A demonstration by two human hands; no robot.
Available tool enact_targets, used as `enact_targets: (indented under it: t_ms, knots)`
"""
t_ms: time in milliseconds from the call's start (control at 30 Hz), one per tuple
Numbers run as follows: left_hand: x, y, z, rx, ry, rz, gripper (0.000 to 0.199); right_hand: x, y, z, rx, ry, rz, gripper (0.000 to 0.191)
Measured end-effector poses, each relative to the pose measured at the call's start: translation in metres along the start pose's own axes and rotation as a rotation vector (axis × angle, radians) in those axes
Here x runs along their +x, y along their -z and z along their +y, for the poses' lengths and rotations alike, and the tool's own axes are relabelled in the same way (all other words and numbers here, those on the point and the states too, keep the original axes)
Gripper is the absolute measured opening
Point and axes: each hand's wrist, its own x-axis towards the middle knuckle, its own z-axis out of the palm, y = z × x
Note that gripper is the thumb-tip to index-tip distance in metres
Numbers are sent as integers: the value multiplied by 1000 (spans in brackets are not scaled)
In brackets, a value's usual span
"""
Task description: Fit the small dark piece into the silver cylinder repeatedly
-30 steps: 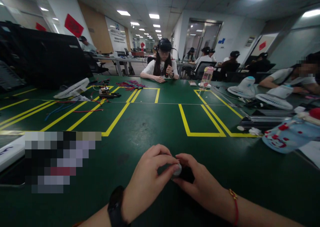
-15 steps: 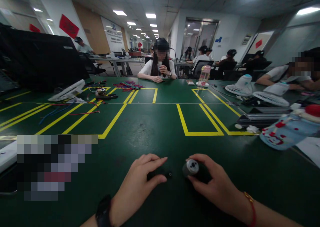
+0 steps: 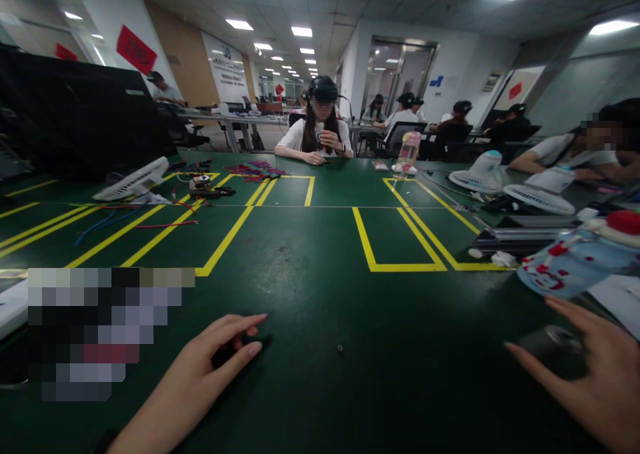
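Has shifted metal cylinder [image 3: 550,355] rightward, with fingers of right hand [image 3: 600,367] spread loosely around it and left hand [image 3: 204,359] empty, leaving small black part [image 3: 340,349] separate on counter [image 3: 400,401].

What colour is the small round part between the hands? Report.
Black; the small round part, best in head view.

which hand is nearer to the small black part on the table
Left. The left hand is to the left of the small black part, not touching it; the right hand is farther away on the right, by the metal cylinder.
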Motion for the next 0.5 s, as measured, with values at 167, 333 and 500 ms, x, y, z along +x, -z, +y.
enact_targets:
  t_ms: [167,333,500]
  knots:
    - [0,1,0,58,-11,-2,37,25,-23,-149,241,471,-344,45]
    - [-2,0,-7,99,-13,26,33,30,-46,-236,457,547,-612,18]
    - [-3,0,-7,102,-49,22,30,43,-13,-185,363,492,-364,15]
